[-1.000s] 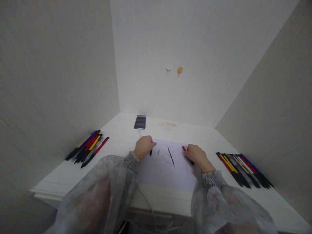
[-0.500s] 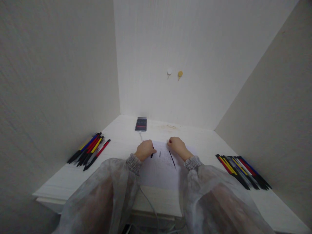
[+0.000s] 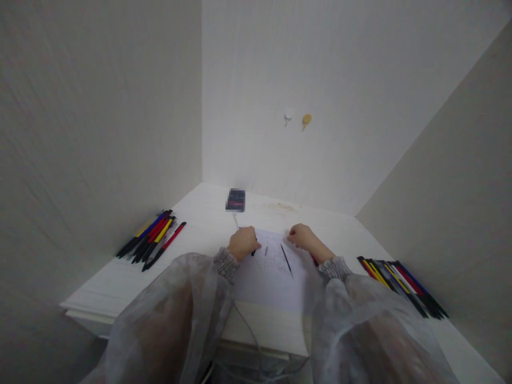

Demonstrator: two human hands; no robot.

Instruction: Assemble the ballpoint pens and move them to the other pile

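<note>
A sheet of white paper (image 3: 264, 288) lies on the table in front of me. Over its upper left part, my left hand (image 3: 242, 243) is closed on a small black piece (image 3: 253, 253). My right hand (image 3: 301, 236), fingers curled together, is at the paper's upper right; what it pinches, if anything, is too small to tell. A thin black refill (image 3: 286, 260) lies slanted on the paper, apart from both hands. Between the hands sits a tiny grey spring-like part (image 3: 266, 250). Something red (image 3: 314, 259) shows beneath my right wrist.
Pens with black, red, yellow and blue parts form a pile on the left (image 3: 154, 237) and a row on the right (image 3: 402, 285). A dark pixelated device (image 3: 236, 200) with a cable stands at the back. Walls enclose three sides; two hooks hang behind.
My right hand has moved right, away from the thin black refill, which now lies clear of it. A red item has come into sight by the right wrist. The view has shifted slightly.
</note>
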